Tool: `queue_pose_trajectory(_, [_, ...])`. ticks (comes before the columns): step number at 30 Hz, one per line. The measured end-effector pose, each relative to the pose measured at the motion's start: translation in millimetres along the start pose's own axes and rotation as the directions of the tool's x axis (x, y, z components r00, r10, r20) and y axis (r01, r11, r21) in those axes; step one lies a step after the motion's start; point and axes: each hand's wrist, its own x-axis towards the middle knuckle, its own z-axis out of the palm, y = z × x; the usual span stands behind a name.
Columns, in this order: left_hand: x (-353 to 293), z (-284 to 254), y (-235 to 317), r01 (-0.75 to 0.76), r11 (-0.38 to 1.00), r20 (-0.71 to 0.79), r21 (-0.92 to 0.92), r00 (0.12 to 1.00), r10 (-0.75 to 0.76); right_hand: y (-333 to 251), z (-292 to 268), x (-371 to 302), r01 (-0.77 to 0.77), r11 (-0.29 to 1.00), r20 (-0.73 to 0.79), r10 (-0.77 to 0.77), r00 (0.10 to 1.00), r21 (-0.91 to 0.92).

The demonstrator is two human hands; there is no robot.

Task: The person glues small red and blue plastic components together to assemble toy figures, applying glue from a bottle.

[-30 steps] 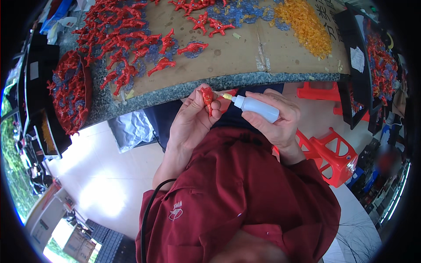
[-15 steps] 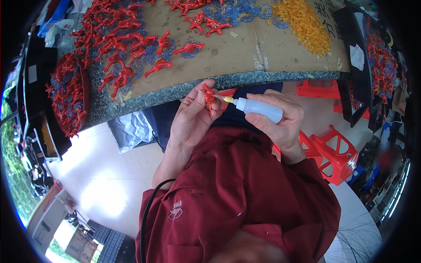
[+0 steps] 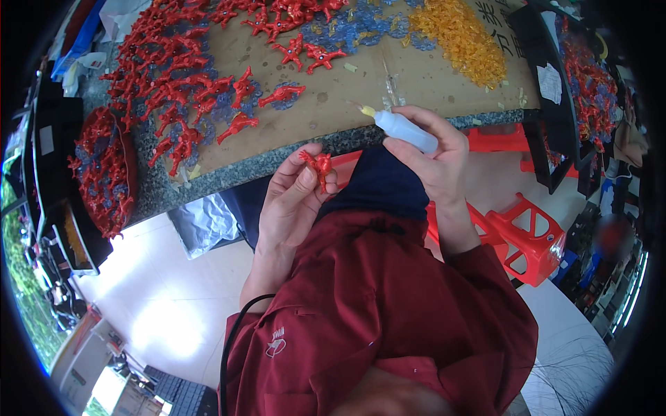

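Observation:
Between the thumb and fingers of my left hand [image 3: 290,197] is a small red plastic figure [image 3: 320,166], held in front of the table's near edge. My right hand [image 3: 442,149] grips a white squeeze bottle [image 3: 408,132] with a yellow-based needle tip. The bottle is tilted, its tip pointing left over the cardboard and apart from the figure. Many similar red figures [image 3: 173,90] lie on the left of the cardboard, several of them on clear bluish pieces. My fingers partly cover the held figure.
Cardboard [image 3: 347,97] covers the stone-topped table [image 3: 229,166]. A heap of orange translucent pieces [image 3: 461,41] lies at the far right, beside bluish pieces [image 3: 354,28]. A red tray [image 3: 104,170] of figures stands at left. Red stools [image 3: 531,239] are on the right, near black racks [image 3: 555,118].
The bottle's tip has left the red figure; my right hand has moved it up and away toward the table. My left hand, still holding the figure, has shifted slightly left and down.

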Motion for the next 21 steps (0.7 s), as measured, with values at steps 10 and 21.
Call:
queue_pose_trajectory(10, [-2.1,-1.8,-3.8,-0.026,0.999,-0.073,0.031,0.997,0.028,22.0,36.6,41.4,0.308,0.895,0.023,-0.318,0.948,-0.324])
queue_pose_trajectory(21, [4.7,-0.9,-1.2,0.029,0.999,0.013,0.039,0.999,-0.029,10.2,-17.0,108.3,0.483,0.424,0.205,-0.551,0.809,-0.766])
